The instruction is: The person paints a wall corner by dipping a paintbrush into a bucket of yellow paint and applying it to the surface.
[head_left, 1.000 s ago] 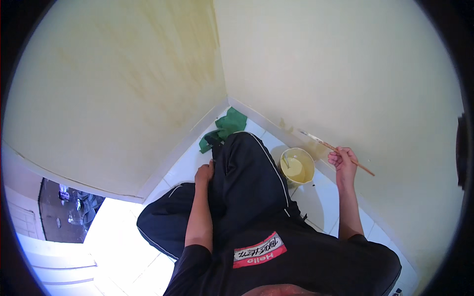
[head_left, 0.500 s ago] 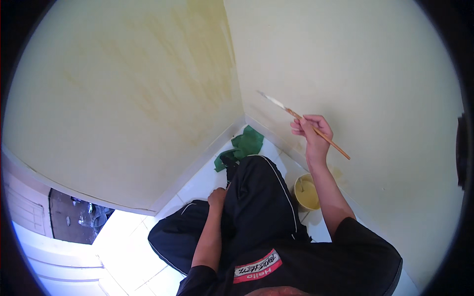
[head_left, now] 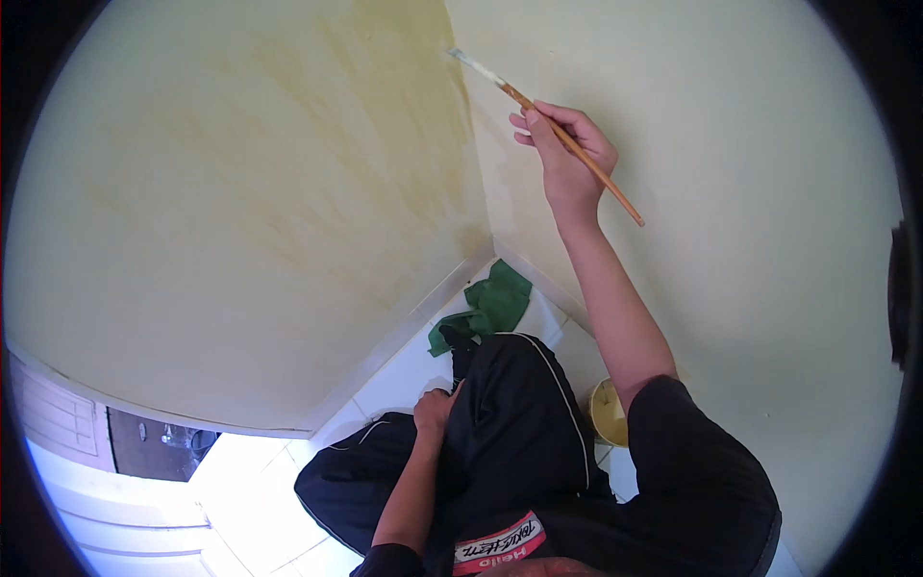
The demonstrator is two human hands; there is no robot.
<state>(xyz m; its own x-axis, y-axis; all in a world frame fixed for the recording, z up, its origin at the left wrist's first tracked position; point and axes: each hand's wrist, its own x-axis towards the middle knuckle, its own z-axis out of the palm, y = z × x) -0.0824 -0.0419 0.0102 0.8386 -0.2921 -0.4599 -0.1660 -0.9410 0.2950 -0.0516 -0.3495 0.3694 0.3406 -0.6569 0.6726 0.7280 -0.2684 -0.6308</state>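
Observation:
My right hand (head_left: 572,159) is closed round the wooden handle of a slim paintbrush (head_left: 598,173). Pale paint coats its upper part, and the tip points up and left, at the corner where two cream walls meet; whether it touches I cannot tell. Yellowish strokes streak the left wall (head_left: 317,144). Low in my lap, my left hand (head_left: 435,409) rests with curled fingers against my crossed legs; what it grips, if anything, is hidden. A yellow paint bucket (head_left: 608,415) stands on the floor right of my knee, partly covered by my right arm.
A crumpled green cloth (head_left: 498,296) lies on the white tiles in the corner, beside my foot. A pale baseboard (head_left: 385,351) runs along the left wall. At the lower left, past the wall's end, is a dark area (head_left: 154,444) with blurred objects.
My right hand has moved up and left with the paintbrush, bringing its tip to the wall corner. The view has shifted slightly; my left hand stays in my lap.

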